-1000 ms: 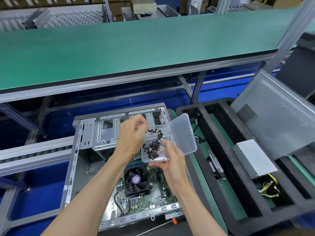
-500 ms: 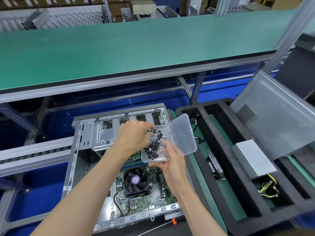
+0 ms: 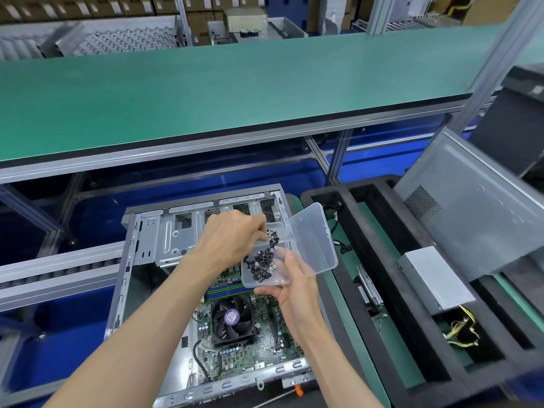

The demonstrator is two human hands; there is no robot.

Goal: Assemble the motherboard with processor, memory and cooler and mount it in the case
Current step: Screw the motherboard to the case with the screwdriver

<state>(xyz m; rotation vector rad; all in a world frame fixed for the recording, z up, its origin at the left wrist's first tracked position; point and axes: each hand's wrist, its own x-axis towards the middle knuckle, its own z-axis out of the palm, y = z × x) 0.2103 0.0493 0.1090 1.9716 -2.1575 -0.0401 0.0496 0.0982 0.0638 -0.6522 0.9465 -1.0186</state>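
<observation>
The open metal case (image 3: 141, 260) lies flat below me with the green motherboard (image 3: 265, 346) inside it. A black cooler fan (image 3: 232, 319) with a purple label sits on the board, and memory sticks (image 3: 223, 293) lie just beyond it. My right hand (image 3: 291, 287) holds a clear plastic box (image 3: 279, 278) from below, its lid (image 3: 315, 237) flipped open to the right. Several small black screws (image 3: 263, 263) lie in the box. My left hand (image 3: 235, 240) reaches into the box with its fingertips curled down among the screws; whether it pinches one is hidden.
A black foam tray (image 3: 365, 254) stands to the right and holds a grey power supply (image 3: 435, 278) with yellow cables and a small drive (image 3: 369, 287). A grey side panel (image 3: 477, 213) leans on it. A green shelf (image 3: 235, 83) runs overhead. Rollers (image 3: 59, 269) run at the left.
My left hand has moved right and dipped its fingers deeper into the screws. The box in my right hand has stayed in place.
</observation>
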